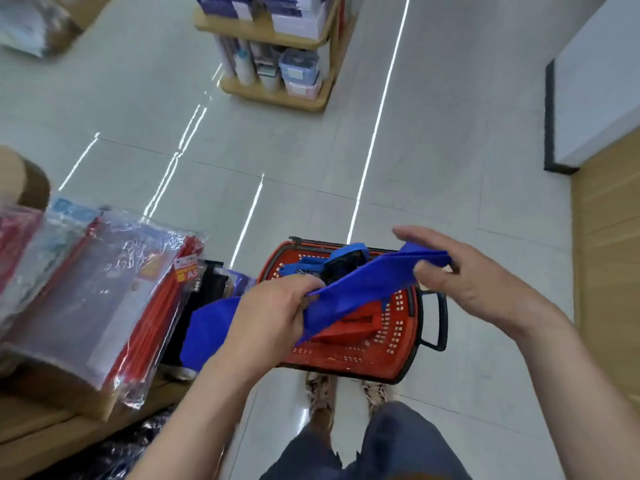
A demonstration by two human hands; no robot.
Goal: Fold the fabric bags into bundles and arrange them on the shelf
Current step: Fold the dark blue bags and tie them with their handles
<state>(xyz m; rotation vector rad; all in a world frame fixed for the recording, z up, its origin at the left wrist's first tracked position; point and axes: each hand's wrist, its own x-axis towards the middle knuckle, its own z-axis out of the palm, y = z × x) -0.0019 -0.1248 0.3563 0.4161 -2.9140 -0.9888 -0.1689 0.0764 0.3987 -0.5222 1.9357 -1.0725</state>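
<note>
Floor (450,168): pale glossy tile, aisle runs far ahead.

Wooden shelf (41,424), near left: carries plastic-wrapped zip folders (86,289), red-edged and leaning in a stack. A second display stand (277,95) sits far, centre.

Red shopping basket (391,344): on the floor just beyond my feet, with more blue bags (311,265) bunched at its far side.

Blue fabric bag (363,282): held in the air over the basket, folded lengthwise into a long flat strip that slopes from near left up to far right. A loose flap hangs left of the lower grip.

Left hand (277,313): fingers curled round the strip's near-left part, firm hold.

Right hand (464,275): thumb under, fingers fairly straight over the far-right end, a light pinch on the stacked layers.

Handling judgement: the bag looks like thin non-woven cloth, so light, limp and creasing readily, though the layers may slide apart. I would grip across all layers at the folded end, not by one edge.
</note>
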